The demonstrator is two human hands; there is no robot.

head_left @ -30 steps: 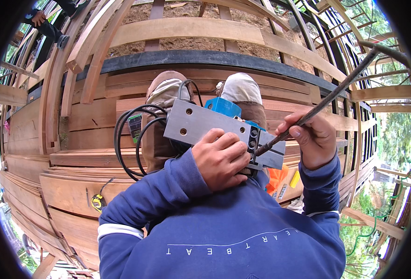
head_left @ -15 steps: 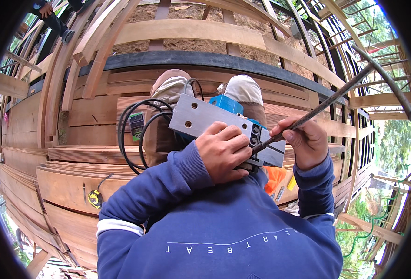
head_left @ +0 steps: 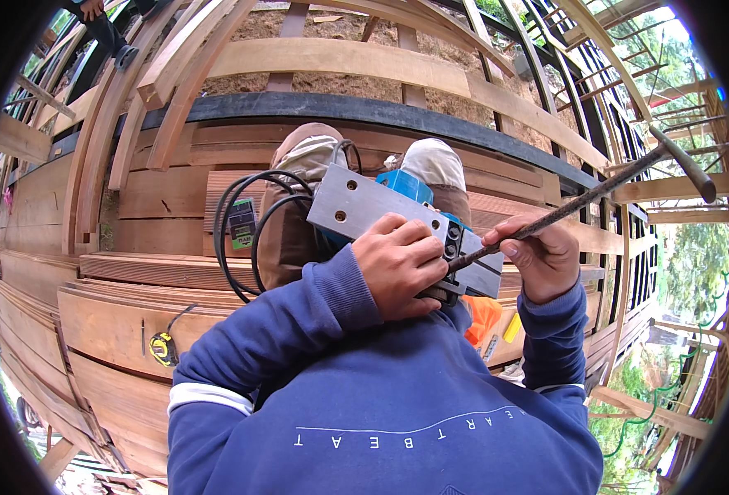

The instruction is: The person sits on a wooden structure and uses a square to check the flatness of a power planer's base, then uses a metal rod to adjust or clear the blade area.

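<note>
A blue electric hand planer [head_left: 356, 202] lies across my lap with its flat silver sole facing up. My left hand [head_left: 399, 268] is closed around the planer's near side, fingers curled over the sole beside the cutter opening with its dark bolts [head_left: 452, 239]. A long, dark T-handle wrench [head_left: 583, 200] slants up to the right, its lower end at the bolts. Around its shaft, close to the planer, the fingers of my right hand [head_left: 548, 254] are pinched. Whether the wrench tip sits on a bolt is partly hidden by my left hand.
A black cord [head_left: 220, 239] loops left of the planer, by a dark-and-green package [head_left: 242, 223]. A yellow tape measure [head_left: 164, 349] rests on stacked boards [head_left: 117, 322]. Something orange [head_left: 483, 318] lies right of my lap. Wooden beams [head_left: 340, 59] cross ahead; another person's leg [head_left: 109, 37] shows far left.
The wrench has turned about its shaft in my right hand, so its crossbar points differently and its top sits lower. My left hand stays on the planer.
</note>
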